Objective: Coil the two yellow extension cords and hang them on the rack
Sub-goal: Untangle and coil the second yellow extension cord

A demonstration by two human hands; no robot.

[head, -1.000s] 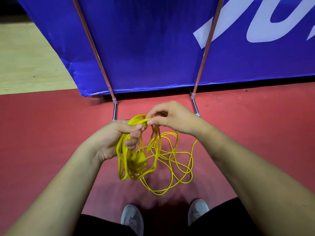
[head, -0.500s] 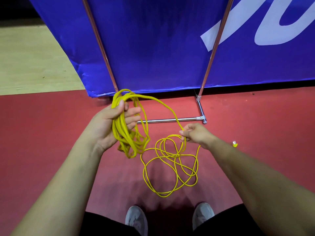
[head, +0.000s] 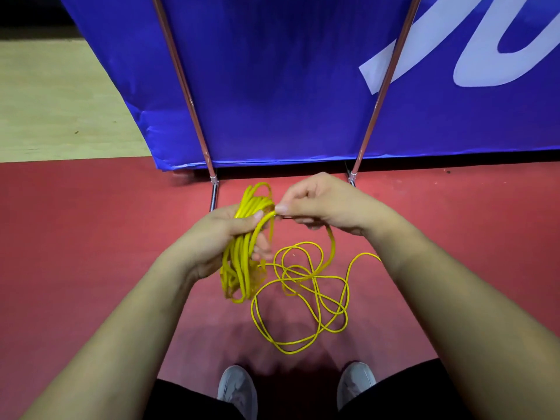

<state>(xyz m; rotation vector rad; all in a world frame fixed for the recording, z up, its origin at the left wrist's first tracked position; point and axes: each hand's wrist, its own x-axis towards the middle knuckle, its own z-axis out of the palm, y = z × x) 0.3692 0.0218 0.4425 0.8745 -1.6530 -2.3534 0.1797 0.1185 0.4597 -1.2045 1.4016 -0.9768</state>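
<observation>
Several loops of yellow cord (head: 242, 253) now hang bunched in the left hand (head: 221, 234), its fingers wrapped round them. The right hand (head: 321, 204), low by the floor tangle half a second ago, has risen beside the bundle, fingers pinching the strand. Another turn is being laid on; loose cord on the red floor (head: 91, 237) remains, rack legs (head: 213, 189) just behind.

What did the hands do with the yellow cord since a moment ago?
The right hand came back up from the floor, bringing a strand to the coil in the left hand. The left hand kept gripping it. The loose loops stayed on the red floor.
</observation>
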